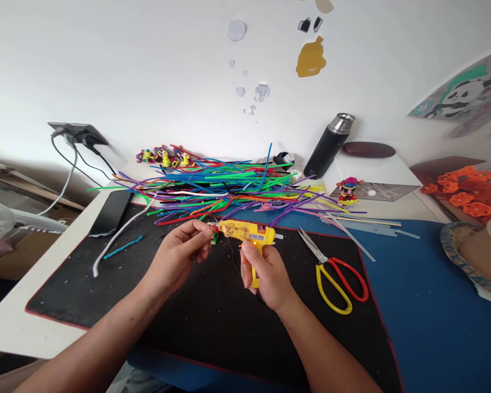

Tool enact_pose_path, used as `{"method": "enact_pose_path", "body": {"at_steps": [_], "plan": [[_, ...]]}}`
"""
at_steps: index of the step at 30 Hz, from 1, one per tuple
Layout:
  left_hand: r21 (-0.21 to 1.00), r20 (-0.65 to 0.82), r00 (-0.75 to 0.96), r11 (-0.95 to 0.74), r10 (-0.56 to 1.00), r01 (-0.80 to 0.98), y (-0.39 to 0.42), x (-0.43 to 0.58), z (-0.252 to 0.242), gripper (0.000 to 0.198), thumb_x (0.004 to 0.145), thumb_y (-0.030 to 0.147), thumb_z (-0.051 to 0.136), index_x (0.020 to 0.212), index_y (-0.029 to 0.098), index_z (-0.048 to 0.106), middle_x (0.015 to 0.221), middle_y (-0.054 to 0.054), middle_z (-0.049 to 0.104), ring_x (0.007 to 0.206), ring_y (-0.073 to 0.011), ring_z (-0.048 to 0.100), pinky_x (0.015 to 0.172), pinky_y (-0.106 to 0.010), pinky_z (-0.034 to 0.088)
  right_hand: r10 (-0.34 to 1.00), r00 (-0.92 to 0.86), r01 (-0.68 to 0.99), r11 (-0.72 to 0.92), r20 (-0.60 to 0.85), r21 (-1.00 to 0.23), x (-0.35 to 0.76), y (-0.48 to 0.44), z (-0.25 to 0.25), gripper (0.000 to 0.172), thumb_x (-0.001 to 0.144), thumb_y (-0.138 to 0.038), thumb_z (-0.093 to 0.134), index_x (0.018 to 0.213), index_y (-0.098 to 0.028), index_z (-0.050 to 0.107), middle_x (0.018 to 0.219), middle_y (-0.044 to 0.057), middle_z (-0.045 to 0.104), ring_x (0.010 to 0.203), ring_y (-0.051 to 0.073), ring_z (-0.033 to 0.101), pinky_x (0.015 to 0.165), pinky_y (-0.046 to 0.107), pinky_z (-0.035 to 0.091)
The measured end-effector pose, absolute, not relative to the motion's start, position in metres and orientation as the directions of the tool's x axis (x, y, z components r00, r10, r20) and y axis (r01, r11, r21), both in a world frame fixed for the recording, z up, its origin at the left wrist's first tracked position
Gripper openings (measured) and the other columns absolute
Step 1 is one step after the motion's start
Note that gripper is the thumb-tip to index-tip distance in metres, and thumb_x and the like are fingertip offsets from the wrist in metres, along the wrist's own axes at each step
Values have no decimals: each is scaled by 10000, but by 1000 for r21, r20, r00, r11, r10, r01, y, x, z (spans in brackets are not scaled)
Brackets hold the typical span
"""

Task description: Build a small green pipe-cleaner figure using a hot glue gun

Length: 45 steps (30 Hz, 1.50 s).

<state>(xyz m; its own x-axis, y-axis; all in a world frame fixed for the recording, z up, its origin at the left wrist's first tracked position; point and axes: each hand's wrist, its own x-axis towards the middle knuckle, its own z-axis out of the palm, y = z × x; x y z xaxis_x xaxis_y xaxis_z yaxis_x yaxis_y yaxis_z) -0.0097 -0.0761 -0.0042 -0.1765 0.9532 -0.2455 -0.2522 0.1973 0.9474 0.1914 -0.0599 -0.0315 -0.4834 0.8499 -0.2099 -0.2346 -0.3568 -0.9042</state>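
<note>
A yellow glue gun, stained brown near its front, is gripped by its handle in my right hand. Its nozzle points left, and a clear glue stick pokes out of its back end. At the nozzle tip, my left hand pinches a small red and green piece, mostly covered by the fingers. Too little of that piece shows to tell its kind. Both hands are above a black mat. On the mat to the right lie scissors with one red and one yellow handle.
Many colored pipe cleaners are heaped behind my hands. A black phone and a twisted blue piece lie left. Small fuzzy figures, a thermos, a white box and a woven basket stand around.
</note>
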Motion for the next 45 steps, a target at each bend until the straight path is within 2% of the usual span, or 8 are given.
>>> {"method": "enact_pose_path", "body": {"at_steps": [8,36,45], "plan": [[946,-249,-175,201,953,-253,-76,-9,-3,457,706,531,1017,772,198,711,574,37,588,527,-99,501,503,-205,369,847,-484,-242,-369,-219,-897,191,-59,-32,644,897,-811,693,698,-209,580,417,-35,535,318,82,402,366,210,272],[962,-211,-177,172,961,-210,-78,-13,-2,389,765,486,979,761,195,721,569,32,591,528,-101,504,506,-214,378,829,-498,-203,-396,-254,-895,191,-59,-32,635,896,-819,687,733,-214,583,427,-43,548,329,81,405,372,206,285],[971,-215,-190,188,958,-148,-86,-21,-4,393,791,516,943,764,211,696,589,30,584,548,-124,497,516,-234,380,853,-437,-185,-396,-286,-900,190,-57,-29,626,873,-817,694,772,-203,624,435,-42,553,329,91,412,381,220,310]]}}
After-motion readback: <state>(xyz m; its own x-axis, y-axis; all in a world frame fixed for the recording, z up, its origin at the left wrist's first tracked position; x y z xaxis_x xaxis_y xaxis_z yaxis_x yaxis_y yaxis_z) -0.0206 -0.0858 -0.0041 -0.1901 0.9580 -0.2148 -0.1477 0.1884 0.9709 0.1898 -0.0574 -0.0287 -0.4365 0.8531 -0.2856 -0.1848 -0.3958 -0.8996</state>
